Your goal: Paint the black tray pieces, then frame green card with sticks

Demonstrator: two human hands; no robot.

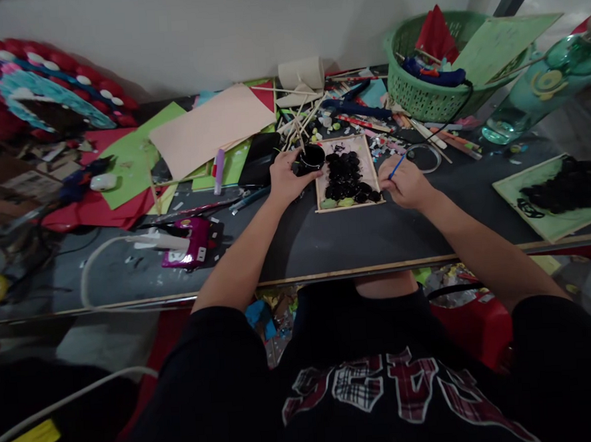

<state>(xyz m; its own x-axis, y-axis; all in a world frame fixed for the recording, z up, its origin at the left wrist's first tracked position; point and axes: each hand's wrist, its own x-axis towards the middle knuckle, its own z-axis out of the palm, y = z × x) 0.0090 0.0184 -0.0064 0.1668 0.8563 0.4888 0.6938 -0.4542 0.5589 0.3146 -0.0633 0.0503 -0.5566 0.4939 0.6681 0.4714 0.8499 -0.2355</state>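
My left hand (289, 177) is wrapped round a small cup of black paint (312, 157) at the left edge of a framed panel. Between the fingers of my right hand (404, 182) is a thin paintbrush with a blue handle (397, 165); its bristle end is too small to make out. The panel (367, 151) has a pale wooden border and lies flat between both hands. Glossy black lumps (345, 175) cover most of its middle, and a few green patches show along its near edge.
Behind stands a green basket (412, 94), with a plastic bottle (533, 93) to its right. A second black-painted panel (530, 223) lies at the right. Coloured paper sheets (214, 129), a purple power strip (189, 244) with a white cable, sticks and scraps crowd the left and back.
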